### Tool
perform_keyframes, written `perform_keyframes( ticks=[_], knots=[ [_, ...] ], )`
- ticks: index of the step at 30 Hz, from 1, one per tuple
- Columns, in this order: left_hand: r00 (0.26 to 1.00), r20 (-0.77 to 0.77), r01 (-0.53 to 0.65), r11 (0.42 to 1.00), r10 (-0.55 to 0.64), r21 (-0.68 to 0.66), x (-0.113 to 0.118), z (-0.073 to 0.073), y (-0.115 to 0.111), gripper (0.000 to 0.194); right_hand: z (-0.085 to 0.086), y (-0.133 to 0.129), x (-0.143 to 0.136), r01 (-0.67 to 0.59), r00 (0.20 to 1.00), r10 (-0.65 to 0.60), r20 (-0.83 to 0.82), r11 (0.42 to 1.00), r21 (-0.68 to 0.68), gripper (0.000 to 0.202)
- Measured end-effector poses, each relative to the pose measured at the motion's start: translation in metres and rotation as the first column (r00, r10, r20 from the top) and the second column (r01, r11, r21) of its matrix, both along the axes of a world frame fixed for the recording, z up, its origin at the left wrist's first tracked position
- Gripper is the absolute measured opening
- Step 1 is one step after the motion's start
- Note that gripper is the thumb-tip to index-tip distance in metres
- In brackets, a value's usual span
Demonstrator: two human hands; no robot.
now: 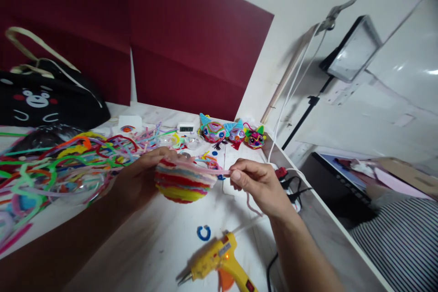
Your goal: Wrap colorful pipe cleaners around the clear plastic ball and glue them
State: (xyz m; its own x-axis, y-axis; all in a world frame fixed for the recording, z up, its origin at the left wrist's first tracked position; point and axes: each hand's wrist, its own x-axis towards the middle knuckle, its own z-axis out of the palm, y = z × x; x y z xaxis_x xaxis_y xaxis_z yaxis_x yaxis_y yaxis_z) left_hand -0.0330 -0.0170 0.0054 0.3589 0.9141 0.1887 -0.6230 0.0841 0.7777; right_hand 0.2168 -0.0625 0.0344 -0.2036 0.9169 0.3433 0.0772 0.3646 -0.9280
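Observation:
My left hand is wrapped round the side of a rounded half-ball covered in striped pipe cleaners in red, yellow, pink and pale blue. Between the thumb and fingers of my right hand is a pink pipe cleaner, pulled straight along the ball's upper rim. Its loose end hangs below my right hand. On the table beneath lies a yellow glue gun with a small light lit. A blue C-shaped pipe cleaner piece lies just above it.
Loose coloured pipe cleaners cover the left side. Several decorated fuzzy animal heads and a small digital timer stand at the back. A black bag sits at left. Cables and a power strip run along the right edge.

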Motion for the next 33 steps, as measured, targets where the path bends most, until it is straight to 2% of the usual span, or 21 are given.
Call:
perform_keyframes(
  ticks=[5,12,19,25,33],
  knots=[
    [1.0,0.0,0.015,1.0,-0.015,0.021,0.0,-0.001,0.0,0.017,0.003,-0.003,-0.008,-0.04,0.997,0.039,0.071,0.999,0.011,0.036],
    [0.999,0.02,0.033,0.998,-0.035,0.052,0.003,0.002,0.0,0.018,0.0,-0.004,-0.013,-0.038,0.999,0.038,0.039,0.999,0.014,0.04],
    [0.997,0.06,0.054,0.997,-0.058,0.06,0.005,0.0,0.0,0.02,-0.001,-0.007,-0.02,0.002,0.999,-0.005,-0.034,0.995,-0.101,0.034],
    [0.995,0.07,0.065,0.996,-0.069,0.061,0.006,-0.001,0.0,0.019,-0.003,-0.007,-0.023,-0.029,0.998,0.021,-0.06,0.99,-0.137,0.026],
    [0.994,0.081,0.074,0.997,-0.077,0.036,0.007,-0.002,-0.001,0.017,-0.005,-0.005,-0.027,-0.069,0.992,0.037,-0.123,0.962,-0.264,0.033]
  ],
)
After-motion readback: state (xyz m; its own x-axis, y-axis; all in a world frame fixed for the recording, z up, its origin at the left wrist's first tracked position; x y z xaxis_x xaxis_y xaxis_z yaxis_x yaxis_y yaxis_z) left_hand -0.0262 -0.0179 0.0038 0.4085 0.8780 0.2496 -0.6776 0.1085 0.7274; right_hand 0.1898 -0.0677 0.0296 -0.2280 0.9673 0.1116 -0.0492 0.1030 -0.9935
